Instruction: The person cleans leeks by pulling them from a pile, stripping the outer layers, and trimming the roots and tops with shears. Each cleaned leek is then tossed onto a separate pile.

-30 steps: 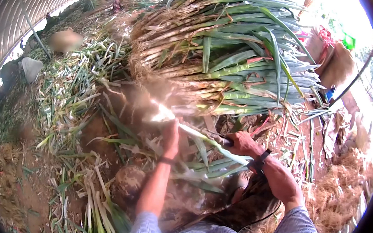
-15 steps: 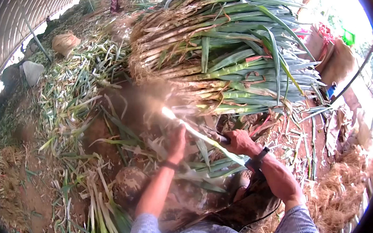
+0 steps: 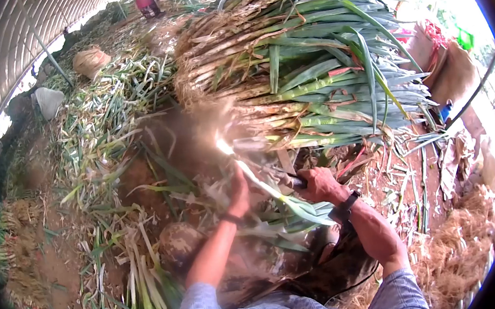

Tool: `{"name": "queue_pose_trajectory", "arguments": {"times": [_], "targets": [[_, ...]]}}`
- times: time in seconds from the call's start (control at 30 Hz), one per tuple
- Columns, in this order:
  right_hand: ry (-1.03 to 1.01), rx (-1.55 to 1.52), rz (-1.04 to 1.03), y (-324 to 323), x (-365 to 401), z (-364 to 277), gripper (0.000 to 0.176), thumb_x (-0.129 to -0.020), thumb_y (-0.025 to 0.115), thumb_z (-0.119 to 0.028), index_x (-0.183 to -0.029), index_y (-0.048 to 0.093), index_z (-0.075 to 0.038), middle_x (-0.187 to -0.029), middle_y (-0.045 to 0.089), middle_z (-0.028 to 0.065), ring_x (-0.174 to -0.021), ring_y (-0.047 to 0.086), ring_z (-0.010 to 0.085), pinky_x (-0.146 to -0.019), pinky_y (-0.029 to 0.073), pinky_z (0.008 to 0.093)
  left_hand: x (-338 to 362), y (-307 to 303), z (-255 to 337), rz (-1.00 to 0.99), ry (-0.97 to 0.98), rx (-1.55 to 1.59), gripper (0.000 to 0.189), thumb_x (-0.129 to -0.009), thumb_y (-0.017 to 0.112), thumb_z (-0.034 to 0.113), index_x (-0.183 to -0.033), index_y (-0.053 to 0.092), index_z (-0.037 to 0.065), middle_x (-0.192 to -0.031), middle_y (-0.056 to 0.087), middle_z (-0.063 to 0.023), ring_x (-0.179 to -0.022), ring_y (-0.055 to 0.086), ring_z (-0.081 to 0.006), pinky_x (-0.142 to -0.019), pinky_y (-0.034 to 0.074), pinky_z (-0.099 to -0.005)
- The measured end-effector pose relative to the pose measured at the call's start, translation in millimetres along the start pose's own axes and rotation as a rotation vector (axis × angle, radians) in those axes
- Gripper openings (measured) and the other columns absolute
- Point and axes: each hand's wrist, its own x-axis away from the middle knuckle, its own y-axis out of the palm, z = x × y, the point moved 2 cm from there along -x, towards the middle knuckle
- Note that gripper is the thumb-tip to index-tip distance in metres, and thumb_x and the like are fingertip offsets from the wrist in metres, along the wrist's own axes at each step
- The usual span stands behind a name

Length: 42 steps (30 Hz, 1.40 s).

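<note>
A long green onion (image 3: 263,186) slants across the middle, its white end up and to the left and its green leaves toward my right wrist. My left hand (image 3: 239,193) is closed around the white stalk, its fingers partly hidden. My right hand (image 3: 321,185) grips a dark, slim tool (image 3: 291,180) just right of the stalk; its far end is blurred and I cannot make out its kind. A brownish haze surrounds the stalk's white end. Right behind lies a big heap of green onions (image 3: 313,87), roots to the left and leaves to the right.
Peeled onions (image 3: 143,280) lie at lower left, near my knee (image 3: 179,243). Leaf scraps (image 3: 91,134) cover the ground on the left. Dry roots (image 3: 450,248) are piled at lower right. A sack (image 3: 91,62) sits at back left; another person (image 3: 147,1) stands far off.
The whole view has shifted slightly to the right. The held onion's leaves now fan out more beside my right wrist. Both hands keep their grip, and the haze persists.
</note>
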Motion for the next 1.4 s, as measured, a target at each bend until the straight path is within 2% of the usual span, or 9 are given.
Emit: {"name": "queue_pose_trajectory", "arguments": {"times": [0.07, 0.2, 0.23, 0.37, 0.43, 0.67, 1.07, 1.17, 1.4], "targets": [[-0.010, 0.000, 0.020, -2.0, 2.3, 0.6, 0.030, -0.078, 0.070, -0.037, -0.083, 0.068, -0.008, -0.065, 0.064, 0.0164, -0.063, 0.063, 0.0383, -0.057, 0.050, 0.0477, -9.0, -12.8, 0.5, 0.043, 0.063, 0.067, 0.063, -0.091, 0.042, 0.072, -0.104, 0.053, 0.011, -0.086, 0.061, -0.0062, -0.069, 0.066, -0.0200, -0.049, 0.057, -0.0353], [-0.027, 0.017, -0.016, 5.6, 9.4, 8.5, 0.030, -0.077, 0.070, -0.036, -0.083, 0.069, -0.007, -0.065, 0.064, 0.0170, -0.062, 0.063, 0.0388, -0.057, 0.050, 0.0481, -9.0, -15.4, 9.1, -0.026, 0.031, 0.231, 0.053, -0.093, 0.048, 0.064, -0.108, 0.053, 0.014, -0.092, 0.061, -0.0048, -0.085, 0.065, -0.0188, -0.054, 0.058, -0.0366], [-0.013, 0.035, -0.041, 9.0, 9.7, 11.8, 0.029, -0.077, 0.070, -0.035, -0.082, 0.069, -0.007, -0.067, 0.065, 0.0175, -0.063, 0.063, 0.0386, -0.058, 0.050, 0.0481, -11.0, -18.4, 4.4, -0.026, 0.012, 0.322, 0.046, -0.094, 0.052, 0.053, -0.117, 0.053, 0.013, -0.097, 0.063, -0.0052, -0.094, 0.065, -0.0205, -0.059, 0.059, -0.0393], [0.070, 0.054, -0.049, 5.3, 3.6, 9.8, 0.027, -0.079, 0.069, -0.033, -0.082, 0.068, -0.006, -0.069, 0.065, 0.0187, -0.066, 0.065, 0.0380, -0.059, 0.050, 0.0485, -8.9, -15.3, 5.4, -0.048, 0.047, 0.253, 0.043, -0.095, 0.057, 0.037, -0.128, 0.050, 0.011, -0.101, 0.065, -0.0090, -0.094, 0.067, -0.0252, -0.065, 0.062, -0.0441], [-0.014, 0.006, -0.011, 7.0, 2.0, 2.7, 0.028, -0.079, 0.069, -0.034, -0.081, 0.068, -0.007, -0.067, 0.064, 0.0186, -0.064, 0.064, 0.0386, -0.059, 0.049, 0.0486, -8.3, -11.9, 2.9, -0.055, 0.068, 0.247, 0.044, -0.096, 0.057, 0.031, -0.132, 0.048, 0.009, -0.102, 0.065, -0.0108, -0.093, 0.068, -0.0273, -0.068, 0.063, -0.0462], [0.007, -0.004, 0.029, 18.9, -5.3, -3.0, 0.031, -0.083, 0.066, -0.038, -0.077, 0.065, -0.007, -0.063, 0.062, 0.0183, -0.061, 0.062, 0.0390, -0.056, 0.048, 0.0482, -8.7, -11.9, -8.6, -0.073, -0.008, 0.267, 0.034, -0.097, 0.059, 0.023, -0.125, 0.052, 0.006, -0.105, 0.064, -0.0118, -0.095, 0.067, -0.0264, -0.067, 0.063, -0.0458], [0.056, 0.007, -0.037, 18.9, -19.7, -17.7, 0.035, -0.083, 0.064, -0.041, -0.078, 0.067, -0.006, -0.064, 0.064, 0.0186, -0.062, 0.064, 0.0385, -0.059, 0.049, 0.0489, -10.1, -25.1, -10.4, 0.041, 0.095, 0.193, 0.022, -0.096, 0.060, 0.025, -0.110, 0.058, 0.008, -0.100, 0.064, -0.0089, -0.086, 0.067, -0.0220, -0.065, 0.063, -0.0416], [-0.008, -0.051, 0.031, 26.0, -18.1, -16.8, 0.037, -0.084, 0.064, -0.042, -0.078, 0.066, -0.006, -0.064, 0.063, 0.0190, -0.062, 0.064, 0.0382, -0.058, 0.049, 0.0490, -5.5, -16.4, -1.8, 0.118, 0.040, 0.222, 0.017, -0.093, 0.065, 0.025, -0.098, 0.060, 0.010, -0.085, 0.067, -0.0053, -0.073, 0.069, -0.0204, -0.061, 0.063, -0.0411], [0.015, -0.037, 0.010, 28.6, -18.6, -21.5, 0.035, -0.085, 0.064, -0.040, -0.078, 0.066, -0.006, -0.063, 0.063, 0.0195, -0.061, 0.063, 0.0386, -0.058, 0.049, 0.0492, -3.0, -22.0, -1.3, 0.169, 0.022, 0.244, 0.016, -0.091, 0.068, 0.020, -0.099, 0.060, 0.009, -0.088, 0.068, -0.0069, -0.073, 0.070, -0.0224, -0.060, 0.063, -0.0423]]}}
